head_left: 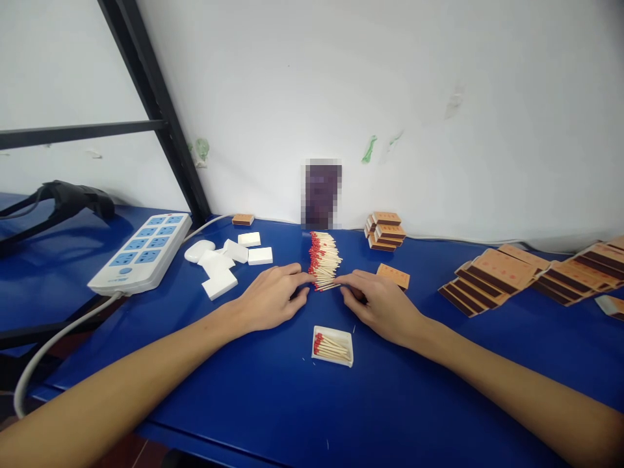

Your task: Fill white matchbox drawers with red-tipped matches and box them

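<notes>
A long pile of red-headed matches [325, 257] lies on the blue table, heads mostly to the left. My left hand [273, 296] reaches in from the left, its index fingertip at the match heads near the pile's front end and its thumb apart below. From the other side, my right hand [383, 302] touches the plain ends with its index finger; its other fingers are partly curled, and a gap shows by the thumb. Neither hand has visibly lifted a match. Nearer to me, between my forearms, sits a white matchbox tray [333, 361] with several matches [332, 346] inside.
White empty trays [219, 283] lie on the left beside a power strip [146, 250]. Matchboxes [387, 229] are stacked near the wall. One matchbox sleeve [394, 276] lies behind my right hand; rows of sleeves [502, 270] spread right. A blurred dark rectangle [322, 195] stands behind the pile.
</notes>
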`<state>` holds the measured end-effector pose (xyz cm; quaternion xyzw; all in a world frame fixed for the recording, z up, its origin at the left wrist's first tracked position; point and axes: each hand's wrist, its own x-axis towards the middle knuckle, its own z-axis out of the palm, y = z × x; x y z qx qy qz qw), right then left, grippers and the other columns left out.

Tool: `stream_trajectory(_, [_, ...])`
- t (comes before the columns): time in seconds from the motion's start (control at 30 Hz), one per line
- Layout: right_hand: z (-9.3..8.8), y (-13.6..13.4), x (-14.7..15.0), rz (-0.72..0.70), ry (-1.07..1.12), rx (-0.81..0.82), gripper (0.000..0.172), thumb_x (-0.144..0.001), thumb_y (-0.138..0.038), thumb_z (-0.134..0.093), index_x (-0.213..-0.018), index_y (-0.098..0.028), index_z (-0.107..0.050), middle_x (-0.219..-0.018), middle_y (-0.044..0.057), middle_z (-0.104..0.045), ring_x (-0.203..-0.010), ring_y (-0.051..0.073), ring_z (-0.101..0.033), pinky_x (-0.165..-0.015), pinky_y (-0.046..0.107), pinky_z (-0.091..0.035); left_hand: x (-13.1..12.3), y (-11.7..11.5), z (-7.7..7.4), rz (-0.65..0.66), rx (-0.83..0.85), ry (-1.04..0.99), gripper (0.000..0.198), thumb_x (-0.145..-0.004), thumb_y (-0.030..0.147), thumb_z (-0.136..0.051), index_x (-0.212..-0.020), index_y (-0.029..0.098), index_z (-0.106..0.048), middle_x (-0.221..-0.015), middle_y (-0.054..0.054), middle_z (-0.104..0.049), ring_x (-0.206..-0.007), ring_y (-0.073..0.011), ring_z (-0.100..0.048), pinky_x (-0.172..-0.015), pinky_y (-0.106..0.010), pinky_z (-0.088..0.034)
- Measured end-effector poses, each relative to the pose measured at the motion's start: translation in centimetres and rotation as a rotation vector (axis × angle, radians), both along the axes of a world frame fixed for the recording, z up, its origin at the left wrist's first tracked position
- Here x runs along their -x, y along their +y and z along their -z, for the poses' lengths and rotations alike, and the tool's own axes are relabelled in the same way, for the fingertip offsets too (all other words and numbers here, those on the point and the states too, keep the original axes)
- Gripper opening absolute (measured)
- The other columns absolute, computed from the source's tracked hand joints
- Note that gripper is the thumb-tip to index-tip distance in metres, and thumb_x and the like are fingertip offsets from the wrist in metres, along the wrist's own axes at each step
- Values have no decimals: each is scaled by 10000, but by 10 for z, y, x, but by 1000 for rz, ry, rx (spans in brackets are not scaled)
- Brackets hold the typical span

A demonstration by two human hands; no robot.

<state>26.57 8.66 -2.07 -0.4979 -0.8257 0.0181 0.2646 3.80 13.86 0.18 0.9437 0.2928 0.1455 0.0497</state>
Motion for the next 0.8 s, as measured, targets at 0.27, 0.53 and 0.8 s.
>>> stream_trajectory(0.27, [-1, 0, 0, 9, -17, 16, 256, -908, -172, -455, -1062, -180, -660, -732, 25, -604, -636, 152, -561, -568, 271, -409, -1, 0, -1, 7, -12, 8, 297, -942, 214, -455, -1189, 182, -617, -920, -46, -578, -750, -159, -563, -661, -281, -446])
stream_trajectory(0.53, [-2, 0, 1, 16, -44, 21, 278, -904, -170, -456, -1073, -173, -676, -721, 29, -603, -625, 151, -558, -568, 270, -409, -1, -1, -2, 20, 8, 18, 305, -943, 209, -457, -1199, 185, -620, -920, -47, -576, -753, -157, -563, -659, -278, -446])
stream_trajectory(0.8, [-3, -1, 0, -25, -17, 31, 248, -906, -171, -455, -999, -173, -685, -738, 34, -617, -641, 152, -563, -572, 273, -417, -1, 2, 2, 36, 88, -57, 279, -940, 212, -462, -1162, 199, -631, -876, -30, -585, -738, -151, -564, -626, -257, -437])
